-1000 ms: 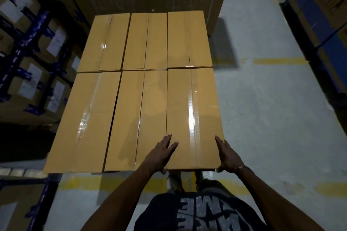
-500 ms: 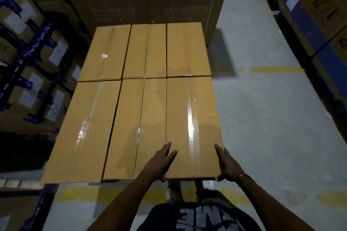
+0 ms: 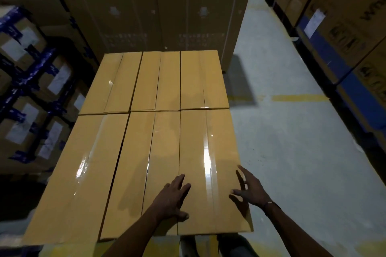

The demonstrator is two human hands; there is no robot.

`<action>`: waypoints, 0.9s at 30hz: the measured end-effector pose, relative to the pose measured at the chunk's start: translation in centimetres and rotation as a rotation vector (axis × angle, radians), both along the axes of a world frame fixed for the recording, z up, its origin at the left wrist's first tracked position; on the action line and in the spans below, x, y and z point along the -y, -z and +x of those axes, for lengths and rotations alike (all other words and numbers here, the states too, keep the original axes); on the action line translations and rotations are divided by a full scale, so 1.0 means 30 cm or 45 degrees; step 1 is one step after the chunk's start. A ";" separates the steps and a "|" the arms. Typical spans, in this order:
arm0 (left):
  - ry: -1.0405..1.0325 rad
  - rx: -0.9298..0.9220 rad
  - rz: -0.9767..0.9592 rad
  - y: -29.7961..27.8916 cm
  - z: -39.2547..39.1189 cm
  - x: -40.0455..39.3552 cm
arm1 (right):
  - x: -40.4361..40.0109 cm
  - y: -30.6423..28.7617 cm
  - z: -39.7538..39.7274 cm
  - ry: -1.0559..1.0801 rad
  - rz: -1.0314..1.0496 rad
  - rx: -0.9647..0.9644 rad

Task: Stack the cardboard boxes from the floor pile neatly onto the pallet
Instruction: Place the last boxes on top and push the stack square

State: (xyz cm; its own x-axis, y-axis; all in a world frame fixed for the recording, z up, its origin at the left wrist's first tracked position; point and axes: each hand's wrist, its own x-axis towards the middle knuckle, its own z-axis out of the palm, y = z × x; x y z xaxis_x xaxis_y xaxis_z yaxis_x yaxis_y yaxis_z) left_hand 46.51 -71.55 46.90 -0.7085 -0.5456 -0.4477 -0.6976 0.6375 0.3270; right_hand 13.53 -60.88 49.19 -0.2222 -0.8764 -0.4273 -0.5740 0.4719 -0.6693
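Several long tan cardboard boxes lie side by side in two rows as a flat top layer in front of me. The near right box carries a shiny tape strip down its middle. My left hand rests flat on top, over the seam between the near right box and the near middle box. My right hand hovers with spread fingers over the near right box's right edge, holding nothing. The pallet itself is hidden under the boxes.
A tall wall of big brown cartons rises just behind the stack. Racks of taped boxes stand on the left and labelled cartons on the right. Grey concrete floor with yellow lines runs along the right.
My right hand has let go of the near right box's corner and lifted above its top with fingers spread. My left hand slid a little forward. The view tilted up.
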 end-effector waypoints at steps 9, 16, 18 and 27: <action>-0.287 0.051 -0.027 0.027 -0.227 0.362 | 0.415 -0.001 -0.138 -0.075 -0.041 -0.037; -0.413 0.014 -0.082 0.054 -0.439 0.703 | 0.753 0.090 -0.279 -0.098 -0.002 -0.106; -0.427 -0.013 -0.110 0.057 -0.490 0.806 | 0.842 0.107 -0.321 -0.081 -0.021 -0.116; -0.501 0.029 0.024 0.080 -0.566 1.120 | 1.121 0.135 -0.447 -0.185 0.093 0.009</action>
State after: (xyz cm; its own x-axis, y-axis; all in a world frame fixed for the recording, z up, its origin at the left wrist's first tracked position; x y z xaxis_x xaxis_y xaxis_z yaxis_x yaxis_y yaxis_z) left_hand 29.53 -105.15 44.49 -0.4365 -0.7651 -0.4734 -0.8947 0.3140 0.3176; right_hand 0.11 -94.51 45.15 -0.0918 -0.8657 -0.4920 -0.6349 0.4315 -0.6408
